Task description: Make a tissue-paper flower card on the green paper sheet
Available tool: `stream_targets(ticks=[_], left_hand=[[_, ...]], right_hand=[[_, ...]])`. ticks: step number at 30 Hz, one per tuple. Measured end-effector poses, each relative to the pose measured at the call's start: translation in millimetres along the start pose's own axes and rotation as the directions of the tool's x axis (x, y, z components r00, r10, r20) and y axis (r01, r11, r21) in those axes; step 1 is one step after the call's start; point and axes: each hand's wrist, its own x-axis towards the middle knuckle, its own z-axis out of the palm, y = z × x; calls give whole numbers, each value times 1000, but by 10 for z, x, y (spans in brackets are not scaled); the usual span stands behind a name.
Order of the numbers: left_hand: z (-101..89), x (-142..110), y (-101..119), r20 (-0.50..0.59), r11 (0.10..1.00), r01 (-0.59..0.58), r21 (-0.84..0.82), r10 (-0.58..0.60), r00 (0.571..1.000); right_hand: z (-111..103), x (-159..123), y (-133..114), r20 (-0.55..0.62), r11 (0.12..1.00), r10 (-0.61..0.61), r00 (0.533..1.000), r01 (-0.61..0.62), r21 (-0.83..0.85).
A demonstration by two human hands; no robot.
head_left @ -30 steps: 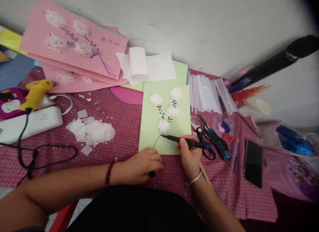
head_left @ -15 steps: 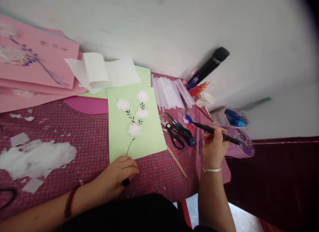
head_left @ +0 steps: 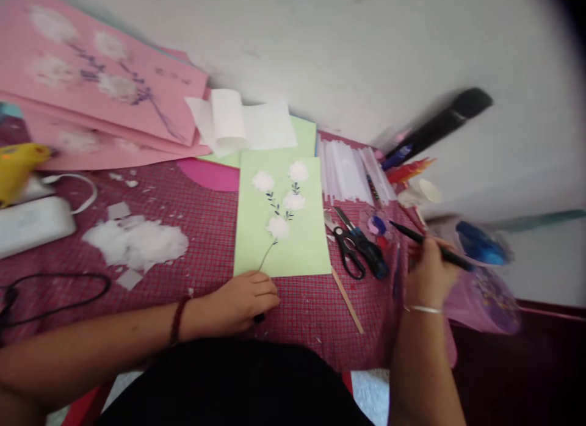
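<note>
A light green sheet of paper (head_left: 306, 249) lies before me with white fluffy flowers (head_left: 278, 226), dark blue leaves and a thin drawn stem. My left hand (head_left: 249, 301) lies at its lower edge with curled fingers. The rounded end of a small black object (head_left: 259, 318) shows under that hand; the rest is hidden. My right hand (head_left: 430, 273) grips a black pen (head_left: 414, 235) with a blue back end. Its thin tip points left, just right of a small clear palette (head_left: 366, 217) holding blue paint (head_left: 376, 225). Whether the tip is a brush is too blurred to tell.
Black scissors (head_left: 348, 255), a dark cutter (head_left: 373, 255) and a wooden stick (head_left: 348, 304) lie right of the sheet. Behind are clear glue sticks (head_left: 345, 173) and a white paper roll (head_left: 227, 119). Shredded white paper (head_left: 137, 241), pink cards (head_left: 114, 96) and a yellow glue gun (head_left: 21, 166) are left.
My view has swung left, so things appear farther right. The pen's tip has come away from the blue paint to its right. My left hand stays at the sheet's lower edge.
</note>
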Motion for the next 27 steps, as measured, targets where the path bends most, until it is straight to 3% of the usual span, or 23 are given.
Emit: stream_targets(ticks=[2,5,7,9,14,21,27], left_hand=[[-15,13,-4,18,1000,22,7,-22,1000],[-19,19,-9,37,999,39,25,-39,999],[-18,19,-5,50,999,36,41,-38,998],[-21,19,5,57,997,30,67,-33,998],[-35,22,21,66,993,32,113,-40,997],[26,-12,25,40,981,-12,192,4,999],[29,-31,60,31,950,-88,300,82,996]], right_hand=[[77,-181,-130,85,993,62,994,-70,92],[315,-622,-269,384,956,195,903,-262,131],[518,-970,-293,492,946,218,843,-305,104],[704,-1279,-265,543,950,212,812,-303,82],[925,-1661,-116,503,977,160,850,-208,42],[957,-1686,-33,482,994,112,869,-98,-55],[975,-1698,-43,485,994,107,868,-76,-83]])
